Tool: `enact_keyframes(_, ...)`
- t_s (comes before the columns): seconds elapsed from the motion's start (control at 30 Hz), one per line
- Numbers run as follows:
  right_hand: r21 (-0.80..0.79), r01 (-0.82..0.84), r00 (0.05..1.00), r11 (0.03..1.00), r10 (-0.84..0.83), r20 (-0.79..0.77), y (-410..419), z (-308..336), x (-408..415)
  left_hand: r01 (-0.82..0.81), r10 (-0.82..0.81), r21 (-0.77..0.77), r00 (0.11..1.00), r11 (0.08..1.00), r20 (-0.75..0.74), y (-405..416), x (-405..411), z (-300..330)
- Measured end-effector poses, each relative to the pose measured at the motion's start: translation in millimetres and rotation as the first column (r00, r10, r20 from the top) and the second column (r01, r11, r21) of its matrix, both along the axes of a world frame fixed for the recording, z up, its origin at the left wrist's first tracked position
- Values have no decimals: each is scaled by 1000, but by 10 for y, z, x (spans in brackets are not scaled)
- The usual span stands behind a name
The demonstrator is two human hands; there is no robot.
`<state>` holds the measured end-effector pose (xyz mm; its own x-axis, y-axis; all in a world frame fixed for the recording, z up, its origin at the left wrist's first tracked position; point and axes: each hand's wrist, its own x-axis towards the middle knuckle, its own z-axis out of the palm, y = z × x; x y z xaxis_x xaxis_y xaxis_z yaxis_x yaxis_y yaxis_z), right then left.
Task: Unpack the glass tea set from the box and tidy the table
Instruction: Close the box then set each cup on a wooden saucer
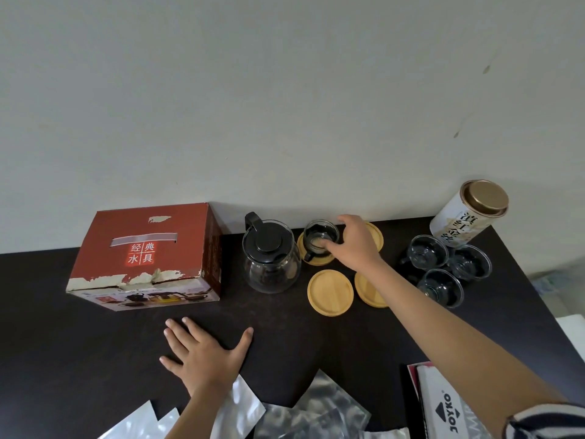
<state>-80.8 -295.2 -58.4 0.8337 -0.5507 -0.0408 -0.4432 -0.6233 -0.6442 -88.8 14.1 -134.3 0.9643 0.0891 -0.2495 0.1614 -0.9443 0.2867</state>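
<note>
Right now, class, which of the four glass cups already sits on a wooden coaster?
The glass cup beside the teapot, under the right hand. It rests on a coaster; the other three cluster on the bare table by the tea tin.

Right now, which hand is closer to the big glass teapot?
The right hand. It is just to the right of the teapot, fingers on the small glass cup beside it. The left hand lies flat on the table nearer the person, well in front of the teapot.

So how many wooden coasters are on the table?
4: one under the glass cup by the teapot, one mostly hidden behind the right hand, one bare in front, one beside it under the forearm.
</note>
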Motion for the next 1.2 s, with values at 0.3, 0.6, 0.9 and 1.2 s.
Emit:
enact_keyframes(0.3,-321,229,858,919,-346,-379,-1004,127,-736,1,-2,-2,1000,1000,-7,4,-7,17)
enact_keyframes(0.6,-254,135,828,958,-250,-501,-1155,224,-836,-5,4,-7,1000,1000,-20,-10,-9,48)
enact_keyframes(0.9,-113,83,958,990,-111,-264,-905,276,-524,-3,3,-8,1000,1000,-8,-11,-23,40)
enact_keyframes(1.2,-77,-64,948,995,37,-317,-683,192,-58,-5,5,-13,1000,1000,-14,-19,-29,29)
